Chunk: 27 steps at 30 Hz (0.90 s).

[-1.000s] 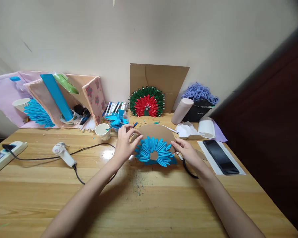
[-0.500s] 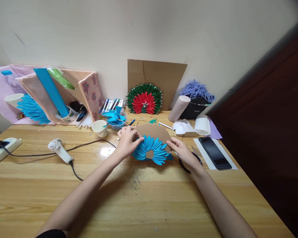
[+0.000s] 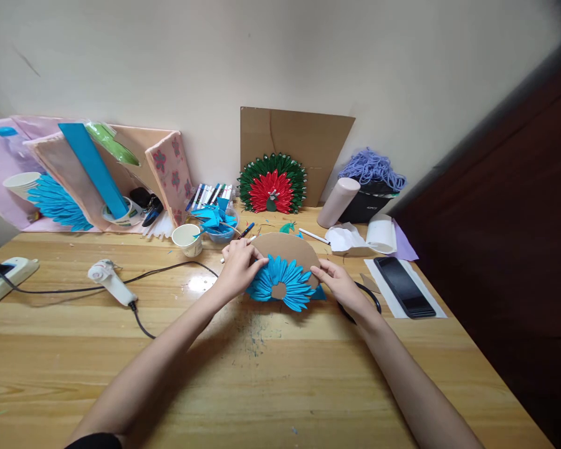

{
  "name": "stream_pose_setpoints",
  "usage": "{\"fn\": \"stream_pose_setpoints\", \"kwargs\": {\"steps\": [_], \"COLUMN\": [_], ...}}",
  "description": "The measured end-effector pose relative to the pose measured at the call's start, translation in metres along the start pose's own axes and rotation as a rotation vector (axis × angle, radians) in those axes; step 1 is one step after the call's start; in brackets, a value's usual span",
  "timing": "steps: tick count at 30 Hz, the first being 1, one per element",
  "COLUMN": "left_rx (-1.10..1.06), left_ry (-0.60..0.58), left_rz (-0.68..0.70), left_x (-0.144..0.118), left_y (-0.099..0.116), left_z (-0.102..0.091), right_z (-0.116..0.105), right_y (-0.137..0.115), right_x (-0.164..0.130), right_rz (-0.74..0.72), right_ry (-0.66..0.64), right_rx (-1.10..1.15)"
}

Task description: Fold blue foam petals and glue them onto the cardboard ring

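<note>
"What's being held?"
"Rounded cardboard [image 3: 287,244] bearing blue petals [image 3: 287,274]; the left hand [image 3: 238,265] pinches one side, the right hand [image 3: 342,285] the other."
"Where?"
"Over the wooden table [image 3: 280,386], right of a white cup [image 3: 187,241]."

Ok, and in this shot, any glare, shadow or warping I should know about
Head view: glare whitens the table left of the left hand; head view: a soft shadow lies beside the left forearm; head view: the table's sides splay, perhaps wide-lens warping; head view: the blue petals look distinct, the dark panel at right murky.
</note>
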<state>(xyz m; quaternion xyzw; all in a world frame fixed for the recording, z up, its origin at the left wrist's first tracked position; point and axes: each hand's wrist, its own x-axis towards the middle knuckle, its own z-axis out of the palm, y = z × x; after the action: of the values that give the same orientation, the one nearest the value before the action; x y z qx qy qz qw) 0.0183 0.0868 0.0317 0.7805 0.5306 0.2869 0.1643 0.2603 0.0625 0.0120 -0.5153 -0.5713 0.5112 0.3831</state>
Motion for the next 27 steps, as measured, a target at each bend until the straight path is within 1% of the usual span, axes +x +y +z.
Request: {"fn": "stream_pose_setpoints", "kwargs": {"steps": [10, 15, 16, 18, 20, 23, 25, 27], "left_rx": [0.019, -0.007, -0.041, -0.183, -0.389, -0.649, -0.77, -0.839], "left_ry": [-0.015, -0.016, -0.011, -0.008, -0.01, -0.023, -0.032, -0.021], "left_rz": [-0.013, -0.028, -0.034, -0.068, -0.147, -0.289, -0.354, -0.397], "left_x": [-0.001, 0.001, 0.002, 0.004, 0.006, 0.007, 0.007, 0.006], "left_y": [0.0, -0.003, -0.006, -0.012, -0.02, -0.031, -0.036, -0.039], "left_z": [0.001, 0.0, 0.001, 0.003, 0.007, 0.015, 0.019, 0.023], "right_z": [0.001, 0.001, 0.001, 0.001, 0.002, 0.002, 0.001, -0.001], "right_y": [0.002, 0.003, 0.003, 0.004, 0.006, 0.014, 0.02, 0.025], "right_x": [0.001, 0.003, 0.003, 0.004, 0.006, 0.009, 0.012, 0.015], "right_rz": [-0.023, 0.01, 0.026, 0.063, 0.097, 0.115, 0.128, 0.153], "right_ry": [-0.002, 0.022, 0.025, 0.014, 0.002, 0.025, 0.043, 0.049], "right_rx": [-0.037, -0.041, -0.028, 0.03, 0.096, 0.155, 0.207, 0.267]}}
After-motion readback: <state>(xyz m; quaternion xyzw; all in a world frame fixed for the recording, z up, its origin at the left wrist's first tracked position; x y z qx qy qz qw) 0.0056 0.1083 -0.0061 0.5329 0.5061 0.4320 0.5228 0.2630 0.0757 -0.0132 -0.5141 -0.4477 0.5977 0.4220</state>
